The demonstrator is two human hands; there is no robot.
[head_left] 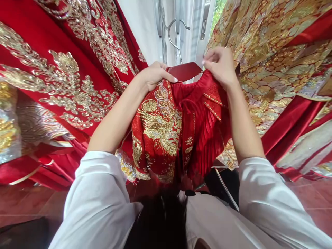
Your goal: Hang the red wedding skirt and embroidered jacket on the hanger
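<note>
A red skirt [166, 131] with gold embroidery and pleats hangs in front of me on a dark red hanger [185, 71] with a metal hook. My left hand [154, 74] is closed on the skirt's waistband at the hanger's left end. At the hanger's right end, my right hand [220, 64] pinches the waistband's red fabric. Both arms reach up from white sleeves.
More red garments with gold and silver embroidery hang close by on the left [57, 69] and on the right [275, 65]. A white wall and window frame [204, 20] stand behind the hanger. Reddish floor tiles [316, 204] lie below.
</note>
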